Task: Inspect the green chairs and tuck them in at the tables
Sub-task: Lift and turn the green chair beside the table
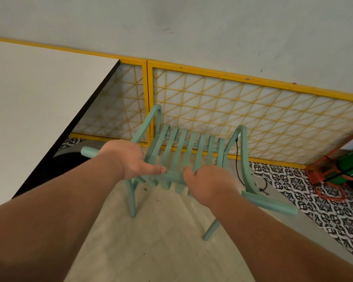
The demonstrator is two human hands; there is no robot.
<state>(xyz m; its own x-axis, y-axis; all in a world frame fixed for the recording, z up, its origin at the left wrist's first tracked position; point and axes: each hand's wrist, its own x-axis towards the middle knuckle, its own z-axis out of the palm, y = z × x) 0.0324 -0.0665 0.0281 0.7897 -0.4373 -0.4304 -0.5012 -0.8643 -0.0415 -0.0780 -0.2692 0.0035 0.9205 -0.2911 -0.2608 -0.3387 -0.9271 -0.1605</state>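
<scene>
A mint-green slatted chair (189,148) stands on the floor straight ahead of me, seen from behind and above, its seat facing the yellow grid partition. My left hand (128,158) grips the top rail of the chair's back on the left side, thumb pointing right. Beside it, my right hand (207,185) is closed over the same rail on the right. A white table (35,110) with a dark edge lies to the left of the chair, and the chair sits beside it, not under it.
A yellow-framed mesh partition (243,106) runs along the wall behind the chair. A thin black cable (237,159) hangs by the chair's right arm. An orange and green object (340,167) sits at the right on patterned tiles (314,202). Pale floor (161,241) lies underfoot.
</scene>
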